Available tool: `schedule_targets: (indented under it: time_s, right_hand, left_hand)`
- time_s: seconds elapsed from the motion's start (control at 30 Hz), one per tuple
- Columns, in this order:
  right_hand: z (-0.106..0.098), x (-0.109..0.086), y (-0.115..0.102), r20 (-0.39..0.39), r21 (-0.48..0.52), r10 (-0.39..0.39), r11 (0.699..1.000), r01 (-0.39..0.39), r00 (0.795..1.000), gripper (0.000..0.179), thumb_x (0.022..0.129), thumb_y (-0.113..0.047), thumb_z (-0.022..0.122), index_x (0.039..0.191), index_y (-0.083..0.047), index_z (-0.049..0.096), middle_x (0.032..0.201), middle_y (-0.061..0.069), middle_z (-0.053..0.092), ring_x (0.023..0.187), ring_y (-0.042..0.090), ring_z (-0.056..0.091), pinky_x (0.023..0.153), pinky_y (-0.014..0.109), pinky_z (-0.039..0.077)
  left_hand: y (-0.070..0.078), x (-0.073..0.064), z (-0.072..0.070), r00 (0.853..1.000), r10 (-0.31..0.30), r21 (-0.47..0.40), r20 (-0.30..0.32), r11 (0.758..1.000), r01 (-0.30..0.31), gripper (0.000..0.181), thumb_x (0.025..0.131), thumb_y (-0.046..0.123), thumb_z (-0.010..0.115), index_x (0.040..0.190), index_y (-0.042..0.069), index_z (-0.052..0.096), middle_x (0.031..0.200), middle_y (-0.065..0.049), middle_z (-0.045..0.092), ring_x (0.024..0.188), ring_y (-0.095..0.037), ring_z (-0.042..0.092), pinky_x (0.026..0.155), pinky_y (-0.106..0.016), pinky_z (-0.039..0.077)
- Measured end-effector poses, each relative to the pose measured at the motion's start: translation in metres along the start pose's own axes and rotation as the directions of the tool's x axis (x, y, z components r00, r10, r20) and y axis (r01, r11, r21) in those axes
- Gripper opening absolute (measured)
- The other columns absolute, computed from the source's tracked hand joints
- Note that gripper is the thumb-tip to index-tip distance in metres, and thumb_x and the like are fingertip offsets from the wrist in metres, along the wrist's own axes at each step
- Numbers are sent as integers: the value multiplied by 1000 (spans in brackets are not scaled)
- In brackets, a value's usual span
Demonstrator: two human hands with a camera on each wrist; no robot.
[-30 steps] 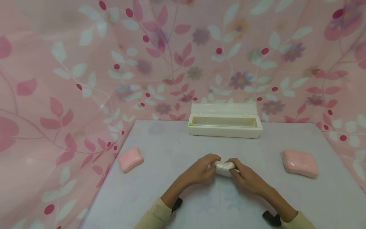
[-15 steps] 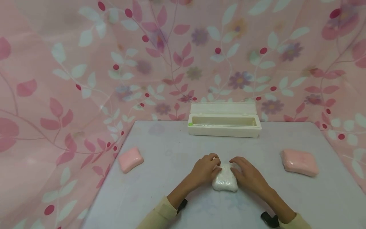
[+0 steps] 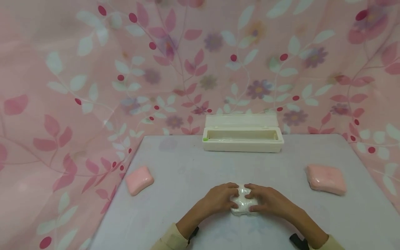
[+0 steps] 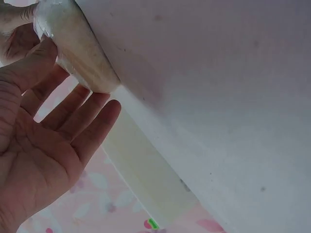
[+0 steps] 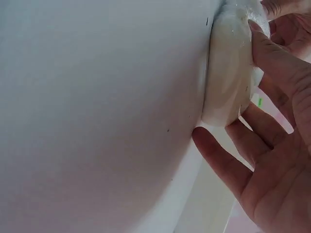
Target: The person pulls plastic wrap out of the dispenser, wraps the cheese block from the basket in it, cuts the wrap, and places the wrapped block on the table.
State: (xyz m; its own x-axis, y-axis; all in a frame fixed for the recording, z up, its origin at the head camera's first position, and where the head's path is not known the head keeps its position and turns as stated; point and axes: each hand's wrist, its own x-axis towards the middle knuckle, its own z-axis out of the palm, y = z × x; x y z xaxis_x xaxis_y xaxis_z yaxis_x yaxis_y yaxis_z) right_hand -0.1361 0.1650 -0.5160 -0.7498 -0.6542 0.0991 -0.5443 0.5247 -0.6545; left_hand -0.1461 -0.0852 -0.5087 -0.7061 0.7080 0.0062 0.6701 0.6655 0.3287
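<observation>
A white packet wrapped in clear film point(image 3: 242, 200) lies on the pale table in front of the person, its flat side down. The left hand point(image 3: 220, 198) holds its left side. On the opposite side is the right hand point(image 3: 270, 201), its thumb and fingertips on the packet. In the left wrist view, the left thumb point(image 4: 36, 63) presses the top of the packet point(image 4: 80, 48) while the fingers meet its far side. Much the same hold shows in the right wrist view, where the little finger point(image 5: 221, 158) stands apart from the packet point(image 5: 231, 68).
A long white box point(image 3: 243, 146) with its lid raised stands at the table's back edge. One pink wrapped packet point(image 3: 139, 180) lies at the left, and another point(image 3: 326, 178) at the right. Floral cloth point(image 3: 187, 69) hangs behind the table point(image 3: 175, 159).
The white packet was tipped up between the hands, then came down flat on the table. Both hands have moved nearer the person, and their fingers have closed in over its top and sides.
</observation>
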Motion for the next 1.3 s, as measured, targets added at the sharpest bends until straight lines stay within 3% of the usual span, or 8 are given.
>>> schedule_targets:
  time_s: [0.17, 0.3, 0.43, 0.57, 0.7, 0.9, 1.17, 1.3]
  right_hand:
    - [3, -1, 0, -30, -30, -54, 998, 53, 998, 43, 71, -40, 88, 105, -25, 65, 141, 14, 51, 125, 35, 52, 94, 53, 46]
    - [4, 1, 2, -61, -104, -89, 991, 82, 994, 50, 66, -32, 92, 102, -25, 59, 130, 4, 57, 109, 20, 58, 84, 39, 51]
    - [-5, -4, 4, -108, -142, 10, 990, -25, 994, 44, 65, -27, 91, 96, -28, 60, 120, -6, 61, 101, 13, 59, 79, 36, 51]
    - [-30, -20, 15, -214, -136, 152, 974, -184, 965, 40, 68, -35, 90, 95, -30, 60, 122, 0, 62, 106, 21, 60, 83, 45, 51]
    - [-69, -36, 31, -335, -123, 271, 937, -327, 903, 43, 71, -50, 85, 96, -22, 63, 110, 6, 65, 92, 25, 60, 71, 41, 49]
    - [-124, -50, 58, -431, -106, 461, 828, -550, 776, 65, 80, -63, 71, 108, -5, 62, 107, 25, 61, 91, 38, 57, 66, 49, 45]
    - [-153, -48, 103, -511, 15, 646, 666, -746, 567, 76, 84, -66, 63, 108, 5, 53, 100, 28, 61, 77, 38, 56, 59, 47, 39]
    - [-157, -46, 120, -473, 4, 698, 613, -790, 538, 72, 85, -64, 62, 102, 6, 53, 93, 27, 61, 76, 40, 55, 60, 49, 39]
  left_hand:
    - [2, -2, -1, 1000, 10, 38, -17, 999, -9, 31, 81, 34, 81, 105, 20, 69, 132, 2, 58, 117, -12, 57, 89, -23, 48]
    - [2, -2, -3, 999, 19, 49, -45, 999, -17, 33, 83, 37, 80, 109, 21, 67, 133, 3, 58, 119, -12, 56, 88, -22, 48]
    - [4, -3, -7, 992, 40, 31, -116, 999, -36, 32, 89, 37, 74, 114, 18, 65, 132, 1, 58, 120, -14, 55, 89, -24, 49]
    - [4, -5, -12, 979, 46, 16, -196, 999, -44, 31, 92, 33, 71, 116, 13, 65, 129, 0, 59, 119, -14, 56, 92, -25, 48]
    - [3, -8, -16, 972, 40, 25, -231, 999, -35, 27, 92, 28, 72, 113, 11, 67, 122, 1, 62, 113, -12, 59, 91, -24, 48]
    - [2, -10, -15, 976, 37, 35, -215, 999, -31, 24, 93, 27, 71, 111, 11, 68, 118, 1, 63, 108, -11, 61, 87, -21, 49]
    - [1, -13, -13, 984, 5, 15, -180, 1000, -2, 22, 93, 26, 71, 109, 11, 69, 117, 3, 63, 106, -9, 61, 85, -21, 49]
    - [0, -13, -13, 985, -4, 14, -171, 1000, 7, 22, 93, 27, 70, 109, 12, 69, 117, 3, 63, 106, -10, 61, 85, -21, 49]
